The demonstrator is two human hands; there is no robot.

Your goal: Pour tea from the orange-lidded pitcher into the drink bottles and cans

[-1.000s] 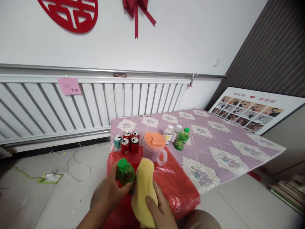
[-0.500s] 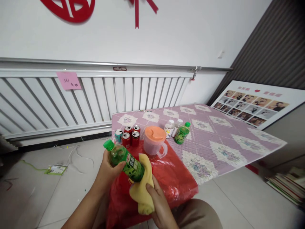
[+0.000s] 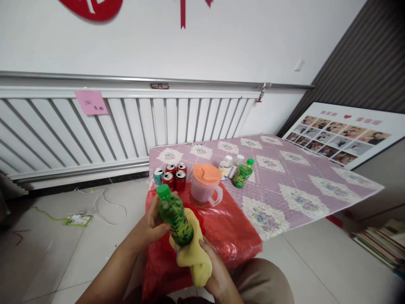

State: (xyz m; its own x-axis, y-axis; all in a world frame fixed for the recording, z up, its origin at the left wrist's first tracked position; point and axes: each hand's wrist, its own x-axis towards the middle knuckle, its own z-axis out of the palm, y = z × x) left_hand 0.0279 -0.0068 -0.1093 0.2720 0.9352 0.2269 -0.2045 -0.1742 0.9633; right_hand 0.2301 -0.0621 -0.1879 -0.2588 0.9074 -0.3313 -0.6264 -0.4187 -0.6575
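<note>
A green plastic drink bottle [image 3: 176,217] with a green cap is tilted above the red plastic sheet [image 3: 234,236]. My left hand [image 3: 155,221] is closed round its upper part. Against the bottle's lower end lies a yellow cloth [image 3: 196,249], held by my right hand [image 3: 213,270], whose fingers are partly hidden behind the cloth. Just beyond the bottle stands a clear pitcher [image 3: 202,195] with an orange lid and a handle on its right. Several drink cans [image 3: 180,179], mostly red and one teal, are grouped to the left of the pitcher.
Two white-capped bottles [image 3: 225,168] and another green bottle [image 3: 242,175] stand right of the pitcher on the flowered tablecloth [image 3: 272,185]. A white radiator [image 3: 126,131] lines the wall. A power strip [image 3: 77,220] with cords lies on the floor at left.
The bottle has turned more upright and its cap has moved right, along with my left hand. The cloth and my right hand have shifted slightly right, still against the bottle's lower end.
</note>
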